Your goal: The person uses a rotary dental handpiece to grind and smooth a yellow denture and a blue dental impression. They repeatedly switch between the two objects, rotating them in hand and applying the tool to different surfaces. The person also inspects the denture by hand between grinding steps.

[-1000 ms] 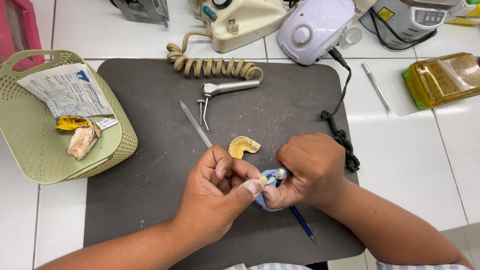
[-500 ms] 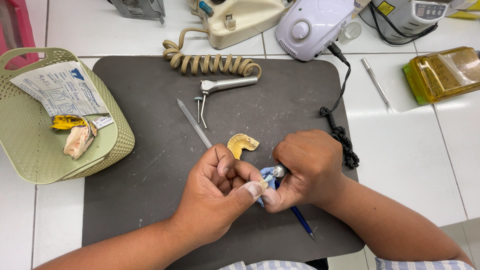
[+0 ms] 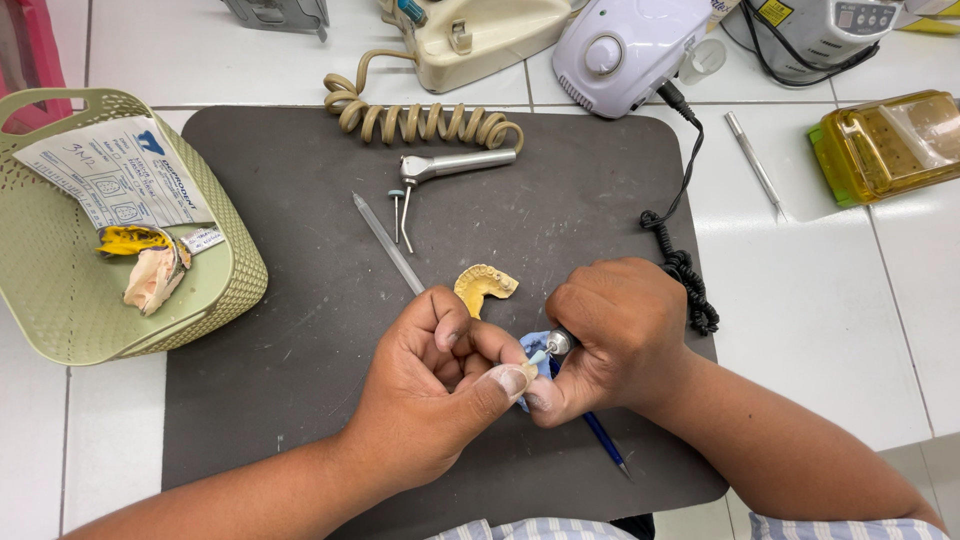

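Note:
My left hand pinches a small pale piece between thumb and fingers over a dark grey mat. My right hand is closed around a metal rotary handpiece whose tip meets that small piece. A bit of blue material shows between the two hands. Just beyond the hands a yellow dental cast lies on the mat. A blue pen pokes out under my right wrist.
A green basket at the left holds a paper slip, a yellow cast and a pinkish cast. On the mat lie a clear rod and a second handpiece on a coiled cord. A white motor unit, a black cable and a yellow box sit behind.
Both hands stay together at the same spot with only slight finger shifts. The view has drifted a little.

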### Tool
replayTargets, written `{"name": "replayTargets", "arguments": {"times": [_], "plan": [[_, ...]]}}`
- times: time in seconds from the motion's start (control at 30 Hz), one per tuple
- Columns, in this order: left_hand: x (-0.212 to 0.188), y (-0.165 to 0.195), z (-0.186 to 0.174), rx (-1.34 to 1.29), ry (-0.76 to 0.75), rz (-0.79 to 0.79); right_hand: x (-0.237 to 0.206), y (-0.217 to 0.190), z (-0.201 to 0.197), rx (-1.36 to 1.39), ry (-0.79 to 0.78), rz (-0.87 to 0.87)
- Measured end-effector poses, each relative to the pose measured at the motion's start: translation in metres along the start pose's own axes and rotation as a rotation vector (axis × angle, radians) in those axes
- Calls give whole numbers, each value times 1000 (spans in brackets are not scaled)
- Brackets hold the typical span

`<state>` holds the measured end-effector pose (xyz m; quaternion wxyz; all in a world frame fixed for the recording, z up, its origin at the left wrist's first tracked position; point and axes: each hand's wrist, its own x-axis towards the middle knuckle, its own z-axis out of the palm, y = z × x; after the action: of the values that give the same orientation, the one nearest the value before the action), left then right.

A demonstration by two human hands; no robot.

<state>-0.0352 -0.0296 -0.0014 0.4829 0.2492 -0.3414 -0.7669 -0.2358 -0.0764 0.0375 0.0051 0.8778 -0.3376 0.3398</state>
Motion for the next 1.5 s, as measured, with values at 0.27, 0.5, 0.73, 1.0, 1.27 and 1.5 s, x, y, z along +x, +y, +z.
{"name": "replayTargets", "arguments": {"times": [0.27,0.5,0.73,1.0,1.27,1.5], "plan": [[8,2,-1,34,5,-8,2,8,1,5,2,1],[35,-17,10,-61,-5,42,-8,39,-4,-7,7,14],[52,-21,16,-124,27,31,-7,59,-8,-13,27,6],[56,-19,16,-137,27,37,-3,60,-8,-20,14,11],[94,-40,30,-87,49,32,-10,99,-20,-24,22,18],[154,-66,50,-98,103,14,-35,170,-42,77,31,-13]]}}
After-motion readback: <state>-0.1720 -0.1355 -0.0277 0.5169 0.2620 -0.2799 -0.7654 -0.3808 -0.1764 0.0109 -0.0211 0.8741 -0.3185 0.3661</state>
